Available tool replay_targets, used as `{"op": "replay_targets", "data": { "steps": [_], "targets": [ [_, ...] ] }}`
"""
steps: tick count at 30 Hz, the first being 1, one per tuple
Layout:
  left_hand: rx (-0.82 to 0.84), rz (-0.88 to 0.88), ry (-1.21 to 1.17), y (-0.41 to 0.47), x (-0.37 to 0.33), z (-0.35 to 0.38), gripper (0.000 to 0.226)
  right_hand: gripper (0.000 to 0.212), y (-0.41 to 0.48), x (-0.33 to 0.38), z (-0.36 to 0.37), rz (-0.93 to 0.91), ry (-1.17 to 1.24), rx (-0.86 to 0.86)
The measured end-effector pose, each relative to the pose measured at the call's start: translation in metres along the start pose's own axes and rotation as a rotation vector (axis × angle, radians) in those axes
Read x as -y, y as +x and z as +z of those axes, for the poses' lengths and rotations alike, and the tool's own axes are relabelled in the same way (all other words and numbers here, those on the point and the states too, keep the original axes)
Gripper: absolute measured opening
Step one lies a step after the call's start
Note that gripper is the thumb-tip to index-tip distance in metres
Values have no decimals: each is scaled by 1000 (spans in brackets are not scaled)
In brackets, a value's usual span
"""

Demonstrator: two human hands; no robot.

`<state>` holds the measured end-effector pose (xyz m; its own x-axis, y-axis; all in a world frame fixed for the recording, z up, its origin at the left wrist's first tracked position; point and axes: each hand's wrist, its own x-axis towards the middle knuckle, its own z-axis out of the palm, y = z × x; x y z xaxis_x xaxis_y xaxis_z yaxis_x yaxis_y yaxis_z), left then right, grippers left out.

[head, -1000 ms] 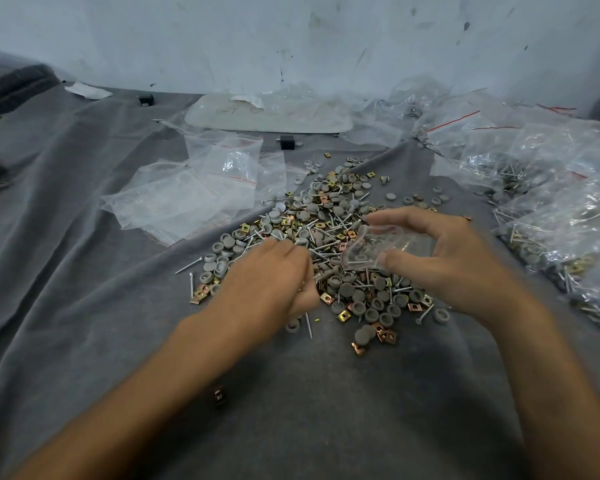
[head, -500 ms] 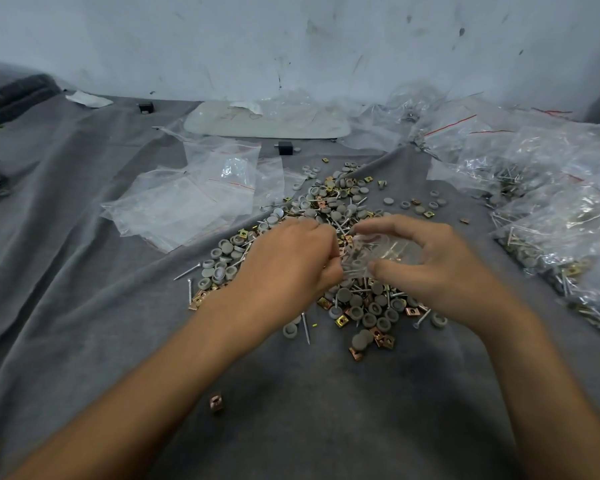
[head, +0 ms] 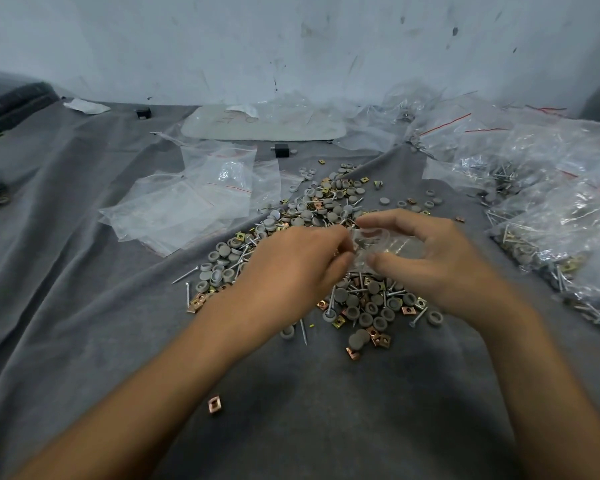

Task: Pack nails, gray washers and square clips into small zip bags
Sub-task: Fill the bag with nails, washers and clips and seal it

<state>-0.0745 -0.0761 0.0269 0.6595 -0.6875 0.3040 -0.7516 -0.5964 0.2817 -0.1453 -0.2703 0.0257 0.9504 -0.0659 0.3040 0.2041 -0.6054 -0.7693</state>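
Clear bag (head: 390, 243) is pinched by right hand (head: 444, 261) at 3 o'clock; left hand (head: 291, 268) grasp is hidden. Narrow mouth may cause spillage.

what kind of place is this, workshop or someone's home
Likely a makeshift hand-packing station: a grey cloth spread against a scuffed wall, a loose heap of nails, washers and clips, empty zip bags left, filled bags right.
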Motion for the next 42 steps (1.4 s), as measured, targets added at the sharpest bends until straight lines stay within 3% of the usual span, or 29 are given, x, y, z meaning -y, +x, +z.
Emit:
{"op": "replay_targets", "data": {
  "steps": [7,12,17,23,28,32,35,39,42],
  "targets": [
    [-82,-59,-311,-8,9,0,8,35,-1,0,-6,25,23,-15],
    [21,-126,-125,-14,17,3,12,35,-1,-1,-9,43,-11,-50],
    [176,-156,52,-20,8,23,34,36,-2,0,-9,48,-4,-56],
    [159,-205,37,-19,5,31,21,35,-2,-2,-11,22,45,-90],
    [67,-210,-123,-18,11,16,19,37,-1,-1,-18,-26,271,-188],
    [-203,-162,-375,-11,9,-5,12,38,0,2,-21,-50,412,-246],
    [-333,-142,-604,-3,2,-18,10,35,-1,3,-18,-32,390,-216],
    [-328,-77,-674,10,-11,-25,6,32,-1,5,-13,-36,342,-136],
    [-245,-51,-537,14,-13,-23,3,34,0,5,-11,-31,324,-128]
  ]
}}
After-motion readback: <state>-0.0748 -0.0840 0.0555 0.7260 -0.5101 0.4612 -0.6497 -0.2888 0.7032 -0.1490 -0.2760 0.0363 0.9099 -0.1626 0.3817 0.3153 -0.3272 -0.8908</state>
